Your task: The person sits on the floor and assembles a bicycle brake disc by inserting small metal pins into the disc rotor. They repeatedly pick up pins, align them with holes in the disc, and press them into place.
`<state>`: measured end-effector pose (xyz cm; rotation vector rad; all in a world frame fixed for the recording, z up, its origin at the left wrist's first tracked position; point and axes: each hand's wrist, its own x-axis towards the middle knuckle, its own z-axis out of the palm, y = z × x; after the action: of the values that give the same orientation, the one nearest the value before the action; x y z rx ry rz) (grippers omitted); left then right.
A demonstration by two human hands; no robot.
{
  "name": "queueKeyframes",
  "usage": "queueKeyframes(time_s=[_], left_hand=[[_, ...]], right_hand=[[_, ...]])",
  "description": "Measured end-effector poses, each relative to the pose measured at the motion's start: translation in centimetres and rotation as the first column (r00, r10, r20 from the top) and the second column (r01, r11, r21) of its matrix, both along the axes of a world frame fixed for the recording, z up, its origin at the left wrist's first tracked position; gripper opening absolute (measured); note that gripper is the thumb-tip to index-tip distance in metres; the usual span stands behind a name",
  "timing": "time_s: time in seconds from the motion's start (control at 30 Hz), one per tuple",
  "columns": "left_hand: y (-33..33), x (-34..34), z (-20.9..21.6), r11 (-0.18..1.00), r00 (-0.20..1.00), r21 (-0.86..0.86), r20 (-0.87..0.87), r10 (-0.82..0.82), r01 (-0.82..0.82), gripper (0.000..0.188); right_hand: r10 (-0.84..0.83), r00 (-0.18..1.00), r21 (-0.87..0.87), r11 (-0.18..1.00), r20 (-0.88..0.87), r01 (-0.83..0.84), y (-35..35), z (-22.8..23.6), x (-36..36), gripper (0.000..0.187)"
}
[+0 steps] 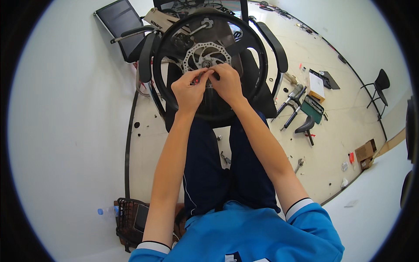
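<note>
A black wheel with broad dark spokes lies across the seat of a black office chair in front of me. Bolted-looking at its centre is a silver brake disc with holes round its rim, encircling the hub axle. My left hand and my right hand meet just below the axle, over the disc's near side. Thumbs and fingertips of both are pinched together, almost touching each other. Whatever lies between the fingertips is too small or hidden to make out.
A second chair stands at the far left. On the floor to the right lie a suspension fork, a green tool case, a bicycle saddle and a wrench. A black basket sits near lower left.
</note>
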<state>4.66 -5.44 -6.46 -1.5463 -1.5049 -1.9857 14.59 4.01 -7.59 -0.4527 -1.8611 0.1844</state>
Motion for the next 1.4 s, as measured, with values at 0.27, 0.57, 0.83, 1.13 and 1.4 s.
queueKeyframes(time_s=[0.27,0.57,0.83,1.13,1.4], left_hand=[[0.5,-0.1,0.4,1.000,1.000,0.006,-0.007,0.013,-0.013,0.012],[0.2,-1.1,1.8,0.986,0.979,-0.065,-0.125,-0.163,0.156,0.017],[0.7,-1.2,0.9,0.975,0.978,-0.088,-0.016,-0.206,0.204,0.016],[1.1,-0.8,0.0,0.996,0.999,-0.078,0.027,-0.038,0.040,0.010],[0.3,-1.0,0.5,0.978,0.978,-0.023,-0.001,-0.207,0.207,0.015]], right_hand=[[0.017,1.000,0.002,1.000,0.023,-0.017,0.1,0.7,0.1,0.007],[0.071,0.996,0.037,0.997,-0.054,-0.069,-0.1,1.1,-0.1,0.010],[0.147,0.987,-0.132,0.982,0.066,-0.138,-0.1,1.7,0.7,0.009],[0.106,0.994,-0.117,0.988,0.007,-0.104,-0.2,0.7,0.2,0.008],[0.084,0.982,-0.029,0.996,0.166,-0.080,0.5,1.1,0.7,0.012]])
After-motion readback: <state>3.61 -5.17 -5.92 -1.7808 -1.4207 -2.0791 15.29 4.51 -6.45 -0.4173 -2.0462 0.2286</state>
